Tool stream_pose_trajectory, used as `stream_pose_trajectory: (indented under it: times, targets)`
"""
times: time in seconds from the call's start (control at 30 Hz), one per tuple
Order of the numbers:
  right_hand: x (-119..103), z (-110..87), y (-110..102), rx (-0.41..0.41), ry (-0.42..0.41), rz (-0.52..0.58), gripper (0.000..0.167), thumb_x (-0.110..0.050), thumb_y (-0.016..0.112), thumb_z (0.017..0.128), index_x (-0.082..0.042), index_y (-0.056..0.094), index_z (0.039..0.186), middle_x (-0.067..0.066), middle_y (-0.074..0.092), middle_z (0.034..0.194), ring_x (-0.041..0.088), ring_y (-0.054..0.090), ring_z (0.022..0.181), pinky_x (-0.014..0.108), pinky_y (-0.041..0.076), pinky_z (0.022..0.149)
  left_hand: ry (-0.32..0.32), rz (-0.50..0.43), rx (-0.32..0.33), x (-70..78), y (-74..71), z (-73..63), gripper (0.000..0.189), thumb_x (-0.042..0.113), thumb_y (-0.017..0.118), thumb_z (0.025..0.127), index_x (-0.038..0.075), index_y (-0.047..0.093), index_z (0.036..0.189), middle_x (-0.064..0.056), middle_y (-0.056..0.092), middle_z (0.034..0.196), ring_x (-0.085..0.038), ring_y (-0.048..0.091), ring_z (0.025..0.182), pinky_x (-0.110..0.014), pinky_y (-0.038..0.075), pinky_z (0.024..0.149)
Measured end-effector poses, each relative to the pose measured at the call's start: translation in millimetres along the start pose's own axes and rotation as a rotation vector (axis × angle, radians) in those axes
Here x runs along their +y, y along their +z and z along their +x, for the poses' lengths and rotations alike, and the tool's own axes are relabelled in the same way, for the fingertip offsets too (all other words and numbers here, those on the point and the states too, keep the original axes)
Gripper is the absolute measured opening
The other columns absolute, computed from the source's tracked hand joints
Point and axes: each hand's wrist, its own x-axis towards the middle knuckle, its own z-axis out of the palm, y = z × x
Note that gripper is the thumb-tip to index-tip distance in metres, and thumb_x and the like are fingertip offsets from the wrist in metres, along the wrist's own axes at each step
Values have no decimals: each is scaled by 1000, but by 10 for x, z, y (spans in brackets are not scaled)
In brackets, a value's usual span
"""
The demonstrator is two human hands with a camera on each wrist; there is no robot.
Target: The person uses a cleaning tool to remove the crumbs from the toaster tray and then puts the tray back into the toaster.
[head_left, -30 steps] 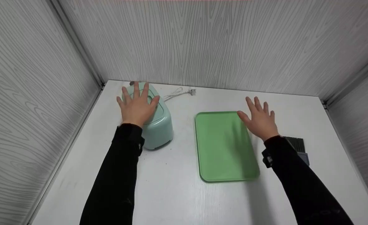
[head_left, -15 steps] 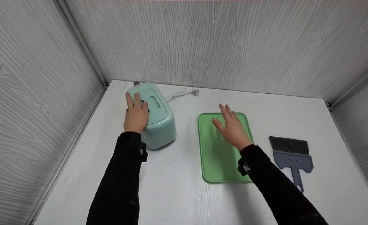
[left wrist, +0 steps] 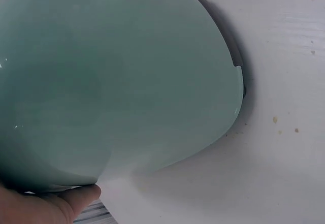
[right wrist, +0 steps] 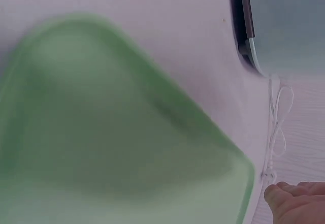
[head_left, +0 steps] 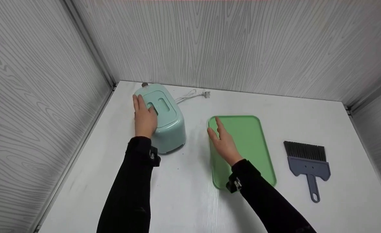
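A mint-green toaster with two slots on top and a brown knob at its far end stands at the left. My left hand rests along its left side, fingers straight, thumb over the top near a slot. In the left wrist view the toaster's wall fills most of the picture, with part of the hand at its edge. My right hand hovers over the left part of a green tray, fingers extended and holding nothing.
A dark blue hand brush with black bristles lies right of the tray. A white cord with a plug lies behind the toaster. Small crumbs dot the white table. Grey wood-grain walls enclose the back and sides.
My left hand has shifted from over the toaster's top to its left side. The right hand has moved left across the tray, uncovering the brush.
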Motion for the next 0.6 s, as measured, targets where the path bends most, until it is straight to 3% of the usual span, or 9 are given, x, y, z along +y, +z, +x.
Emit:
stream_pose_trajectory:
  times: [0.2, 0.37, 0.6]
  targets:
    - [-24, -43, 206, 1, 67, 157, 76, -50, 46, 109, -14, 12, 167, 14, 21, 170, 29, 27, 154, 46, 31, 120, 41, -24, 7, -22, 21, -11, 63, 16, 30, 112, 3, -1, 165, -11, -15, 172, -29, 1, 158, -40, 15, 126]
    - [-2, -61, 306, 3, 110, 219, 76, -54, 45, 109, -15, 14, 167, 11, 24, 170, 25, 25, 155, 43, 28, 122, 37, -17, 2, -7, 18, -9, 63, 16, 30, 112, 4, -1, 165, -11, -15, 172, -30, 4, 158, -41, 16, 125]
    - [19, -56, 477, 23, 172, 319, 75, -51, 47, 109, -14, 17, 166, 11, 31, 167, 28, 34, 151, 43, 33, 119, 21, 8, -3, -42, 7, 4, 62, 19, 30, 113, 5, -2, 165, -10, -14, 172, -29, 4, 158, -40, 16, 125]
